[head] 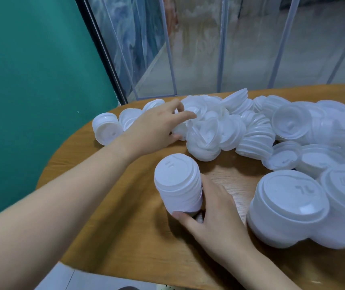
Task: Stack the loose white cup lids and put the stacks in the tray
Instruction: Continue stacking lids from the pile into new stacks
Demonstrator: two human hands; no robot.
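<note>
- While the right hand (213, 214) curls its fingers round the upright stack (178, 185) on the near desk (125, 237), a nudge could topple it.
- Farther off, the left hand (155, 128) pinches a lid (181, 129) from the pile (230, 126); thin, nested lids may lift together.
- No tray shows.

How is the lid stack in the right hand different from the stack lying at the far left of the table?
The held stack stands upright, gripped by the right hand. The far-left stack lies tipped on its side, untouched and shorter. Both are white lids on the wooden table.
</note>
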